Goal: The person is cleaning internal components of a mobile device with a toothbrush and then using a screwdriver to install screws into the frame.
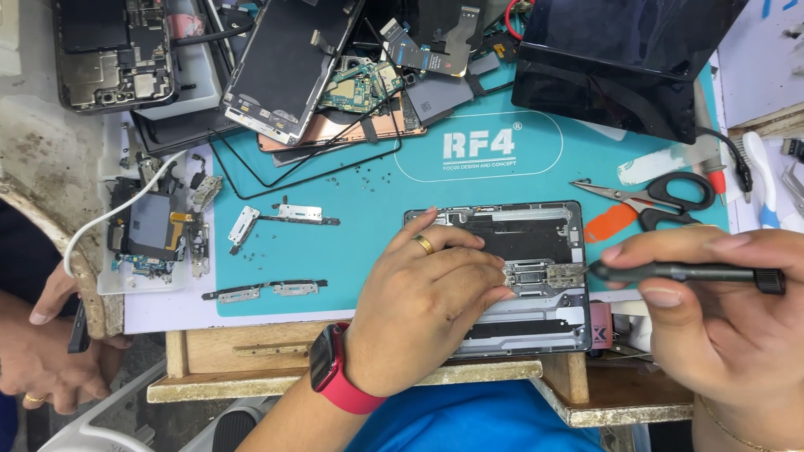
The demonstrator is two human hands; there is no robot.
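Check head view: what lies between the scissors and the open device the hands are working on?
Head view: only bare teal mat and an orange pry pick lie between the scissors and the open device.

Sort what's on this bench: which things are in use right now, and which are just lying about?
In use:
- left hand pressing on the opened dark-framed phone body
- right hand holding the slim black screwdriver, tip at the phone's small metal part

Lying about:
- black-handled scissors
- loose silver metal brackets on the teal mat
- stacked phone screens and boards
- black box
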